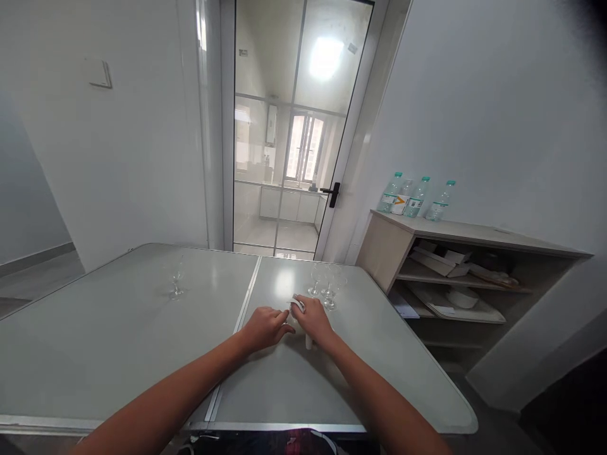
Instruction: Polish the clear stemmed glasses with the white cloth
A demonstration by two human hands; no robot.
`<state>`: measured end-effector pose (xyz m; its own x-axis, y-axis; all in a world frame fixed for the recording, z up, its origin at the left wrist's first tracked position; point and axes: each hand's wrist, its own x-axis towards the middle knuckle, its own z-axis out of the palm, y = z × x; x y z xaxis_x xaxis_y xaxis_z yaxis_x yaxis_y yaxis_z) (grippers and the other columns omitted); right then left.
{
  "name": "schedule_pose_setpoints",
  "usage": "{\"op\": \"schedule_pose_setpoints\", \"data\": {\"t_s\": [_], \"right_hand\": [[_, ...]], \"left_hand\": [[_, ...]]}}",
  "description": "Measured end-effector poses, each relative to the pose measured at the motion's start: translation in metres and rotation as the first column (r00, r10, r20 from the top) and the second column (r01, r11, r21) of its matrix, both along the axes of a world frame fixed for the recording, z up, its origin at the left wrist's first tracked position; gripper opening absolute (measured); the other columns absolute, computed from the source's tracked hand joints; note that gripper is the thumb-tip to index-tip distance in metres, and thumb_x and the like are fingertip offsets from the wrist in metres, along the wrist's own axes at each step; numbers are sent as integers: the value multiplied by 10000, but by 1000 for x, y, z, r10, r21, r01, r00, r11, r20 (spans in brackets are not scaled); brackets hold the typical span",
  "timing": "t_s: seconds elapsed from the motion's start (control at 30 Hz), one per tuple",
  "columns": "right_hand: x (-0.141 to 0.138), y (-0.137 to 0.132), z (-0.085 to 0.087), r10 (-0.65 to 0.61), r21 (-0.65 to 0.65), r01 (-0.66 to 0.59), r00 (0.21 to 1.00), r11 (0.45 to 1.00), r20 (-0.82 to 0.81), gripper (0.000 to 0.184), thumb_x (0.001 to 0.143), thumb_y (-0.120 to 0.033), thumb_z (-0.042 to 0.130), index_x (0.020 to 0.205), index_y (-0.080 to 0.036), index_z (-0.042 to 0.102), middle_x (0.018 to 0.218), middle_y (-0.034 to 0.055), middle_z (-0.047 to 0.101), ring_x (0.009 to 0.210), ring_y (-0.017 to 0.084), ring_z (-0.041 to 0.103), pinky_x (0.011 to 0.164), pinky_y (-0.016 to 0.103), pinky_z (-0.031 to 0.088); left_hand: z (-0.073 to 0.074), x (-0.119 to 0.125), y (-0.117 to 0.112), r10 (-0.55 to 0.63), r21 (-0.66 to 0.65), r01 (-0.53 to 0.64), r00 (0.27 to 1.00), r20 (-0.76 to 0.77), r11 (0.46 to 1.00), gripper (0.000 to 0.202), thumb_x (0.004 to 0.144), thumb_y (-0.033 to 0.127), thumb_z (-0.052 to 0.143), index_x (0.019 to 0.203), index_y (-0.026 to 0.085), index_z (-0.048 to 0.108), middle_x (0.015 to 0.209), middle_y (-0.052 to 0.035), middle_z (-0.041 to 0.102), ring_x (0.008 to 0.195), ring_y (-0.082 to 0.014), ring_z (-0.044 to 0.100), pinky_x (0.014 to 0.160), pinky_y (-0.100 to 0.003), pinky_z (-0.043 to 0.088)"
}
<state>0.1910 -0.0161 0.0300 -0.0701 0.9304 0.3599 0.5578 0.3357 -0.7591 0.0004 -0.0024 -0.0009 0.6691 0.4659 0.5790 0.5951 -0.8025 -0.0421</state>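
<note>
My left hand is closed just right of the table's metal seam, its thumb and fingers around what looks like a clear glass, mostly hidden between my hands. My right hand presses a white cloth against it from the other side. A loose end of the cloth hangs below my right palm. Behind my right hand stand several clear stemmed glasses, grouped upright on the table. Another stemmed glass stands alone on the left half of the table.
The grey-green table has a raised metal seam and edge trim. To the right, a wooden shelf unit carries several plastic bottles, with trays and boxes inside. A glass door with a black handle stands beyond the table.
</note>
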Motion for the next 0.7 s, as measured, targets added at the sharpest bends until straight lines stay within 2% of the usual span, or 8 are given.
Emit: {"op": "schedule_pose_setpoints", "data": {"t_s": [0.1,0.2,0.37,0.47,0.53,0.6,0.7], "right_hand": [[9,10,-5,53,-140,-72,989,987,-136,350,836,-389,569,544,-214,486,544,-21,471,593,153,423,601,279,310],[16,16,-12,90,-235,-142,972,961,-218,358,838,-445,514,572,-206,501,540,-36,466,542,133,391,556,269,304],[17,18,-17,97,-274,-186,947,944,-307,370,824,-499,526,612,-196,532,565,-32,494,555,134,405,560,267,336],[12,14,-12,89,-220,-166,942,961,-325,416,876,-534,492,684,-181,600,643,-3,565,634,157,483,622,272,381],[9,9,-6,94,-142,-141,950,980,-296,391,914,-499,481,746,-181,636,722,11,607,711,169,519,685,276,397],[7,3,-1,136,-15,-142,973,990,-187,311,939,-417,481,823,-192,662,781,14,631,751,175,532,729,281,400],[8,-4,4,208,181,-216,976,959,60,185,905,-266,509,961,-207,675,890,39,671,820,200,569,781,300,413]], "left_hand": [[0,-1,0,-47,29,49,997,-58,998,236,957,407,610,1012,185,671,714,-62,724,589,-196,660,587,-286,426],[-1,-2,1,-74,34,76,996,-49,997,247,972,417,590,1031,191,670,716,-59,728,596,-192,669,590,-290,433],[0,-3,2,-50,23,50,999,-5,999,280,960,447,609,1041,190,688,713,-56,741,596,-202,676,584,-296,428],[1,-3,3,-29,-29,30,999,43,999,279,935,445,649,1054,197,696,759,-48,765,630,-205,699,597,-288,428],[1,-3,4,-10,-86,20,994,106,996,272,917,443,679,1056,210,700,773,-29,775,654,-195,715,605,-273,426],[2,-2,5,22,-153,5,984,175,988,261,898,446,706,1028,220,707,745,-5,771,642,-175,714,598,-254,416],[3,-2,5,63,-208,-15,972,225,978,240,875,450,731,920,216,708,690,11,751,610,-159,701,564,-238,386]]}}
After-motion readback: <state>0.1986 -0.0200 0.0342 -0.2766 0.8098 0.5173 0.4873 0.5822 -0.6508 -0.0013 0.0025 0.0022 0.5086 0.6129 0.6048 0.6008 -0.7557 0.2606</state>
